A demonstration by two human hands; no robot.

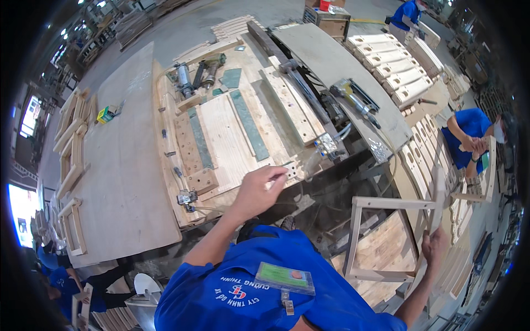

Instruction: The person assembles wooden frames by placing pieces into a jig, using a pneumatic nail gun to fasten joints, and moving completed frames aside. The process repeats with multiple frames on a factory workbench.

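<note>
A grey floor (pixel 190 25) spreads beyond, a bright window (pixel 30 117) at left.

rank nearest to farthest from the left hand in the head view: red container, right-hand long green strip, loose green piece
From the left hand:
1. Right-hand long green strip, just beyond the hand
2. Loose green piece, past that strip's far end
3. Red container, far off at the top edge
</note>
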